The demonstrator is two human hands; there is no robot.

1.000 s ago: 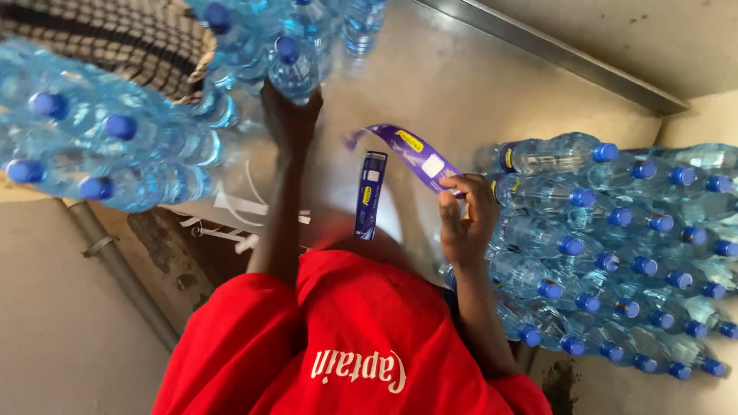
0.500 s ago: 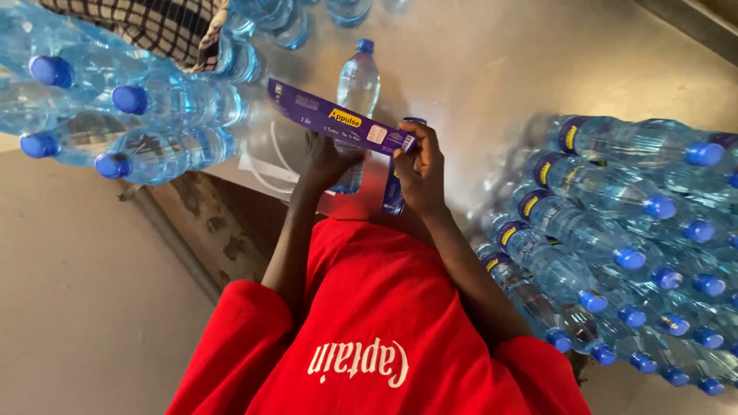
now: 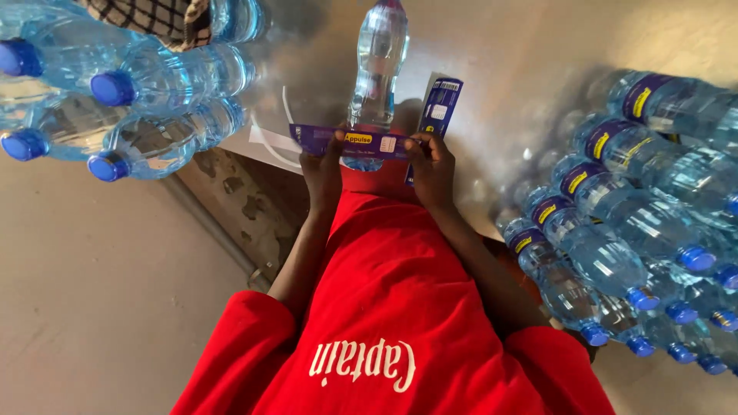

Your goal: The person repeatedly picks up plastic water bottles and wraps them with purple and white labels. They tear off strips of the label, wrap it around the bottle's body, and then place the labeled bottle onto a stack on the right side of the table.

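Note:
Between my two hands I stretch a purple label strip (image 3: pixel 361 142) flat across the near end of a clear water bottle (image 3: pixel 378 54) with no label. My left hand (image 3: pixel 323 173) pinches the strip's left end and my right hand (image 3: pixel 432 173) pinches its right end. The bottle rests on a shiny metal table (image 3: pixel 523 54), pointing away from me. A second purple label (image 3: pixel 442 104) lies on the table just beyond my right hand. My red shirt fills the lower middle of the view.
Blue-capped water bottles lie stacked at the left (image 3: pixel 138 84) and at the right (image 3: pixel 630 200), the right ones labelled. A checked cloth (image 3: pixel 154 14) rests on the left stack. White strips (image 3: pixel 269 142) lie at the table edge. Concrete floor (image 3: pixel 92 292) shows lower left.
My left hand pulled a bottle towards me and joined my right hand on the label. The strip, held up loose before, is now stretched level across the bottle.

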